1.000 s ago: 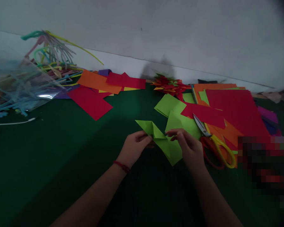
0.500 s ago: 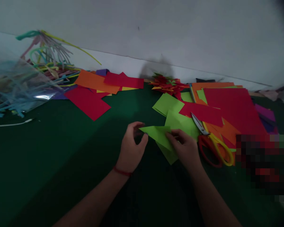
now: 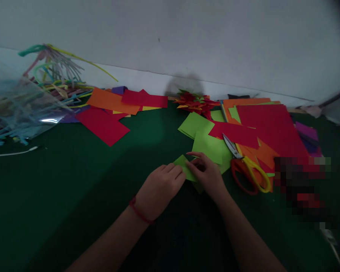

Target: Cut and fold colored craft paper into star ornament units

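Observation:
A folded light-green paper sheet (image 3: 184,166) is between my two hands, low over the green table. My left hand (image 3: 160,190), a red band at its wrist, is closed on the sheet's left side, its fingers curled over. My right hand (image 3: 208,175) pinches the right side between thumb and fingers, with one finger stretched out above. Part of the sheet is hidden under both hands. Just beyond lie flat green paper squares (image 3: 206,145). To the right of my right hand rest scissors (image 3: 238,155) with red and yellow handles, blades slightly apart.
A pointed red, orange and green paper flower (image 3: 197,101) stands near the wall. Red sheets (image 3: 266,121) and orange ones are stacked at right. Loose red paper (image 3: 103,124) and an orange piece (image 3: 113,101) lie left of centre. Pipe cleaners in a clear bag (image 3: 42,102) fill the far left.
My left hand has moved in from the sheet's left tip and closed on it. The folded sheet now lies lower and flatter. The view has shifted slightly.

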Motion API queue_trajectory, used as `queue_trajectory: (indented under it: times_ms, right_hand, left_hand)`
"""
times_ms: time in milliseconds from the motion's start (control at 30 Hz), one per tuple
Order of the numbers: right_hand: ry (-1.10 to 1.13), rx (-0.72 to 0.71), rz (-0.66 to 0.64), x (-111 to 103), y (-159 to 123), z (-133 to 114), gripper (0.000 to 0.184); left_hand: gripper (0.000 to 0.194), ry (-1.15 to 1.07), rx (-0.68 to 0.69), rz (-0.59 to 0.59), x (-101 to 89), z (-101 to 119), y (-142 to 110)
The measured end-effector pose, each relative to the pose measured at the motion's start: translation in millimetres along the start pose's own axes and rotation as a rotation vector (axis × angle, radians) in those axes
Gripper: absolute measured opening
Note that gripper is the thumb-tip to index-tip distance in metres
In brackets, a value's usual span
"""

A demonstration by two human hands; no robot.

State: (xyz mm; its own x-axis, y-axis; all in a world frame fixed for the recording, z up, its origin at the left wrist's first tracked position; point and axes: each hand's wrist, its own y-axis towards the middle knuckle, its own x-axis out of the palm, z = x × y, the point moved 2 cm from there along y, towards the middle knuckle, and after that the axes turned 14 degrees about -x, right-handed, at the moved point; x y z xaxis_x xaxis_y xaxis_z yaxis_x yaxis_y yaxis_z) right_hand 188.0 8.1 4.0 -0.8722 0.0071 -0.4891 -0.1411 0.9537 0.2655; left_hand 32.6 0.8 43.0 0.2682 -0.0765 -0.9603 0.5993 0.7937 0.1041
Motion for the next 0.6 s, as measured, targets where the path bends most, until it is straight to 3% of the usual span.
queue_trajectory:
  times_ms: [100, 200, 300, 400, 600]
  right_hand:
    - [-0.226, -0.134, 0.047, 4, -1, -7, 0.024]
    - [-0.373, -0.279, 0.038, 6, -4, -23, 0.015]
    - [-0.373, -0.319, -0.141, 6, -10, -32, 0.015]
    - [-0.362, -0.332, -0.263, 2, -17, -29, 0.027]
    - [-0.307, -0.4, -0.298, -5, -22, -14, 0.026]
  left_hand:
    - [0.022, 0.038, -0.032, -0.063, 2.6, -1, -4]
    - [0.022, 0.005, -0.033, -0.05, 10.1, -8, -10]
    - [0.021, -0.091, -0.011, 0.0, 16.2, -17, -15]
    - [0.02, -0.179, -0.008, 0.019, 18.6, -25, -16]
    - [0.018, -0.238, -0.032, -0.005, 19.6, -36, -16]
